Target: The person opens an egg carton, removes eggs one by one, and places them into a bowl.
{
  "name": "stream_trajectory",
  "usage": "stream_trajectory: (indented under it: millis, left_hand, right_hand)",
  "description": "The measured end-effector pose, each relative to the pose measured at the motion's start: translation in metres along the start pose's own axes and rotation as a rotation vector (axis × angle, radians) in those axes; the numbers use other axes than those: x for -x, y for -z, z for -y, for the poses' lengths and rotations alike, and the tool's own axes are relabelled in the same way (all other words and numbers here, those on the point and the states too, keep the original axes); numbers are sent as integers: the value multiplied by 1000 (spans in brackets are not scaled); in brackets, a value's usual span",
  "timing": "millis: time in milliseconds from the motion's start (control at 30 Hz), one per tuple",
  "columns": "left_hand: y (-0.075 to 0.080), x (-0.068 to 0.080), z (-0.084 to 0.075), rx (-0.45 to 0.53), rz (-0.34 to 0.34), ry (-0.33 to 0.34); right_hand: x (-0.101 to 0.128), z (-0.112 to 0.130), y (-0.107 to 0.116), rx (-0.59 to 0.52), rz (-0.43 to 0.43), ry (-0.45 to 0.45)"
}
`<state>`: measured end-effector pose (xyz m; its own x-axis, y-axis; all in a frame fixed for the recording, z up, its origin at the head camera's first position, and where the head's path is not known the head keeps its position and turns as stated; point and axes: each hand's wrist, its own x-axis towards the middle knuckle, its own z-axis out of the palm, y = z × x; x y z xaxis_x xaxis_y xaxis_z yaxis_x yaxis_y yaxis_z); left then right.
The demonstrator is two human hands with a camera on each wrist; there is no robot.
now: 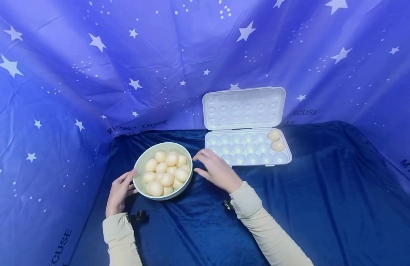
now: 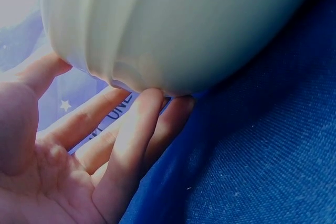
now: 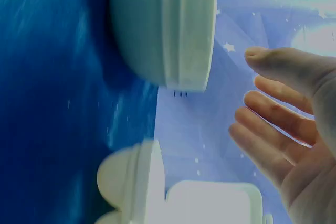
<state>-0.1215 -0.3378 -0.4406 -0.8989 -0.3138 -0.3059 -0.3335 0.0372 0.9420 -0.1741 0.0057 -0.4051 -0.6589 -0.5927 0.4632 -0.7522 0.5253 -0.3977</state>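
Observation:
A pale green bowl [image 1: 140,186] full of cream-coloured eggs [image 1: 166,179] stands on the dark blue cloth. My left hand [image 1: 119,194] is at its left side. In the left wrist view the fingertips [image 2: 151,98] touch the bowl's outer wall, the thumb near the rim, the fingers long and lightly bent. Beside the bowl's right rim is my right hand [image 1: 218,170], its fingers relaxed; the right wrist view shows a gap between them and the bowl. Behind this hand lies a white plastic egg box [image 1: 289,157], lid raised, with two eggs [image 1: 275,140] in its right end.
The blue velvety cloth [image 1: 324,207] covers the work surface. A purple-blue curtain [image 1: 178,55] with white stars hangs behind and at both sides. The egg box's lid [image 1: 244,120] leans upright close to the curtain. Dark wrist camera mounts [image 1: 140,217] stick out from the sleeves.

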Motion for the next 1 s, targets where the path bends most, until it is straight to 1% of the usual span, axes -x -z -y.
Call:
stream_trajectory:
  millis: [167,400,533,667,867,1000]
  left_hand:
    - [1,-1,0,4,-3,7]
    - [1,-1,1,3,-8,8]
    - [0,0,1,4,-8,4]
    - [-1,0,2,5,-4,8]
    - [0,0,2,4,-8,5]
    - [0,0,2,2,-8,2]
  right_hand:
    - [9,-14,11,40,-26,-18]
    - [24,-33,29,42,-74,-62]
    - [33,-42,38,30,-91,-110]
    - [40,-49,43,19,-94,-158]
    - [46,-58,50,30,-122,-167]
    - [50,-67,56,25,-135,-194]
